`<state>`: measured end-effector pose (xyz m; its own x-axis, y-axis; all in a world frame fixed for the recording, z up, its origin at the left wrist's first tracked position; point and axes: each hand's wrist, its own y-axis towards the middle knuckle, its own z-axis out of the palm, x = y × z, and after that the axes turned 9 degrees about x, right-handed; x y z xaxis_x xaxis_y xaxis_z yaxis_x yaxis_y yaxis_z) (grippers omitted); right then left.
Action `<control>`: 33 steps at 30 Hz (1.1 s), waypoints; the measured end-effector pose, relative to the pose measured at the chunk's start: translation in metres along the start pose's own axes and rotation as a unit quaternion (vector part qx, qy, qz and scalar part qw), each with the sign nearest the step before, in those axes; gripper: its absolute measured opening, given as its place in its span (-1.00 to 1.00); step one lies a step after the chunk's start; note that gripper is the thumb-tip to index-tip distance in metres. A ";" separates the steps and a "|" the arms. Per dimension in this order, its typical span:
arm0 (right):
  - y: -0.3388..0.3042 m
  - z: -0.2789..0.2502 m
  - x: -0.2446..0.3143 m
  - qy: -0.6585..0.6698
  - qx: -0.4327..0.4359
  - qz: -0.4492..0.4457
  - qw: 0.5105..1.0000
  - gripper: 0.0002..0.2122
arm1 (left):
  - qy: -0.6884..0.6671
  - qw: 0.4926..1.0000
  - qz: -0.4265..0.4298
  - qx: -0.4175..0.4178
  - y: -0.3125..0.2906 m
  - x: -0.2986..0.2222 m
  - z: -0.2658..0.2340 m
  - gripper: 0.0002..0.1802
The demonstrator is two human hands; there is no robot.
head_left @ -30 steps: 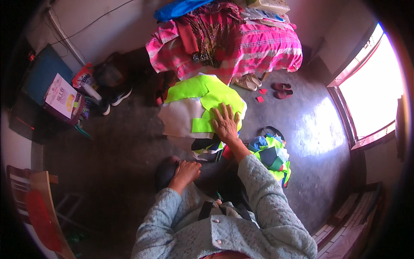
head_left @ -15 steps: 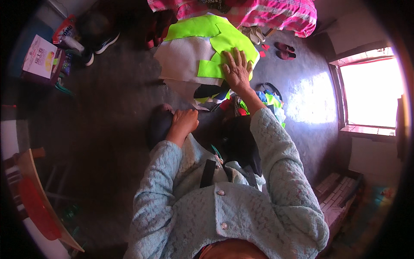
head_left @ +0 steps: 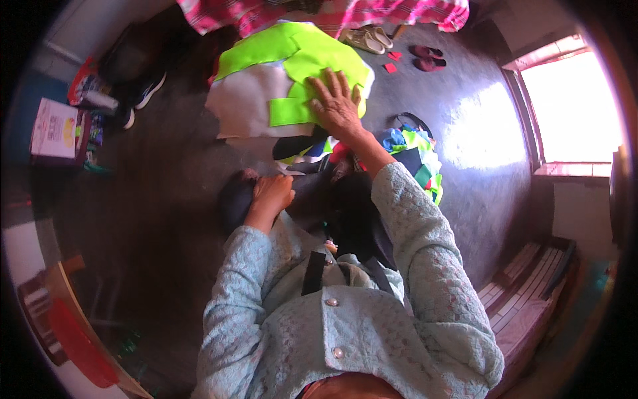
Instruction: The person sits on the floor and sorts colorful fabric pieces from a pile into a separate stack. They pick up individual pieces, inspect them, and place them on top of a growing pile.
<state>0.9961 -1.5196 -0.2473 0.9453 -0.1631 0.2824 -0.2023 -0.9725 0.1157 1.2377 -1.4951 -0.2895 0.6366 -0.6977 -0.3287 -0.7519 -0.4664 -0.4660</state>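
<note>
My right hand lies flat with spread fingers on neon yellow-green fabric pieces. These overlap along the top and right of a larger whitish cloth in front of me. A small yellow-green rectangle sits at the cloth's near edge, just left of that hand. Under this edge, dark, white and yellow-green scraps stick out. My left hand is curled closed and rests by my left knee, apart from the cloth. Whatever its fingers may hold is hidden.
A pile of colourful fabric scraps lies on the floor to the right. Beyond it are pale shoes, dark red slippers and red scraps. A pink checked cloth hangs at the back. A box stands left.
The whole view has shifted, so the cloth appears farther left and more of the scrap pile shows. My right hand stays flat on the yellow-green fabric, and my left hand stays closed.
</note>
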 end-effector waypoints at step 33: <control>-0.192 0.156 -0.265 0.009 0.365 0.220 0.905 -0.40 | 0.039 0.992 -0.029 0.120 0.024 -0.041 -0.029 -0.63</control>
<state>0.8248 -1.3154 -0.4934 0.8088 -0.5643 0.1654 -0.3284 -0.6667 -0.6690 1.1887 -1.4935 -0.2634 0.6557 -0.7175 -0.2350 -0.6454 -0.3711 -0.6677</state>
